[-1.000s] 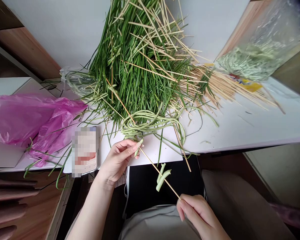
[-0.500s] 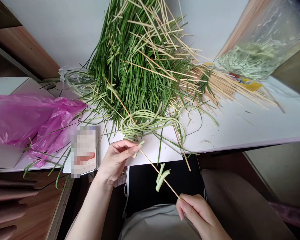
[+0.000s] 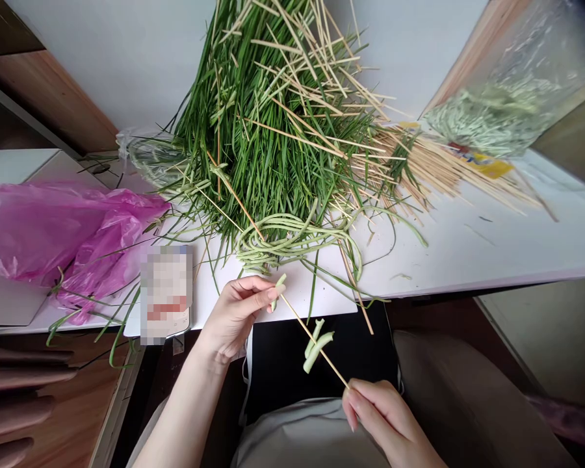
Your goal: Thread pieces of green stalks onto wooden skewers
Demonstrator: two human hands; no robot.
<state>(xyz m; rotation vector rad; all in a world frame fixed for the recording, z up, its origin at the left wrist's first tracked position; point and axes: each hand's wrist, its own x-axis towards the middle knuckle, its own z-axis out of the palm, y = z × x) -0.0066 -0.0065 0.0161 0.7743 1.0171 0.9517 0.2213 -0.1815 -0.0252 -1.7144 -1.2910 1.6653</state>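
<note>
My right hand (image 3: 385,419) is closed on the lower end of a thin bamboo skewer (image 3: 299,322) that slants up to the left. Two short pale green stem pieces (image 3: 314,344) sit threaded on its middle. My left hand (image 3: 236,312) pinches another short green stem piece (image 3: 277,289) right at the skewer's upper tip, just off the white table's front edge (image 3: 302,305). A coil of long green stems (image 3: 292,240) lies on the table just beyond my left hand.
A big pile of green chives mixed with loose skewers (image 3: 273,123) fills the table's middle. More skewers (image 3: 448,172) fan out right, by a clear bag of cut greens (image 3: 497,114). A pink plastic bag (image 3: 63,234) and a phone (image 3: 166,292) lie left.
My left hand has shifted slightly down and right with the stem piece, which now stands at the skewer's tip. My right hand and the threaded pieces have barely moved.
</note>
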